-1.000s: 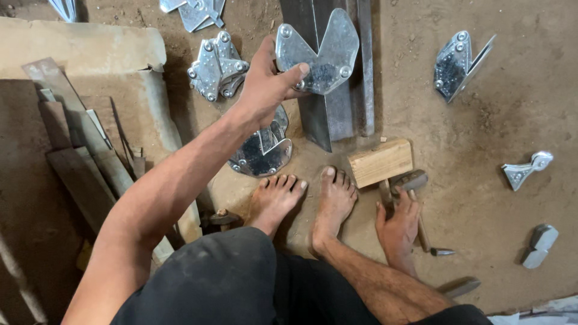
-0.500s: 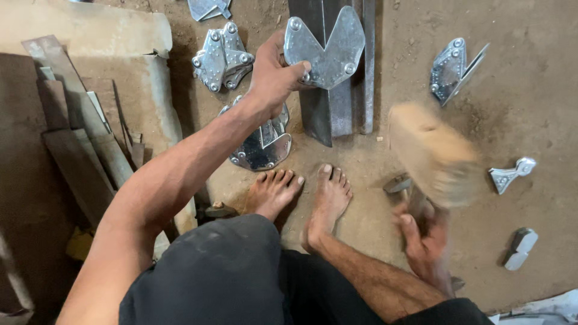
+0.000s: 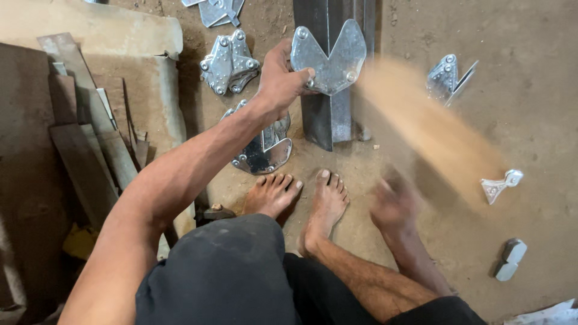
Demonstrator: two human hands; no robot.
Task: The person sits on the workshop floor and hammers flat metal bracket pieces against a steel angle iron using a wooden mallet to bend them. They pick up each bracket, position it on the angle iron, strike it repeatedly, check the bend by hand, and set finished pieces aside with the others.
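My left hand (image 3: 282,77) grips the left edge of a shiny V-shaped metal plate (image 3: 332,55) with rivets at its corners. The plate lies on a dark steel angle bar (image 3: 328,117) that runs away from me on the dirt floor. My right hand (image 3: 394,206) is blurred, low at the right near my feet. It holds the handle of a wooden mallet (image 3: 430,126), whose block head is smeared by motion up toward the plate. My bare feet (image 3: 301,195) rest just in front of the bar's near end.
More riveted plates lie about: one stack (image 3: 230,60) left of the bar, one (image 3: 265,147) under my forearm, one (image 3: 448,78) at the right. Small metal pieces (image 3: 500,186) (image 3: 509,260) sit at the right. Metal strips (image 3: 90,150) and a concrete slab (image 3: 96,30) are at the left.
My right hand took the wooden mallet off the floor, lifted it and now swings it, blurred, toward the plate. My left hand has kept hold of the plate on the bar.
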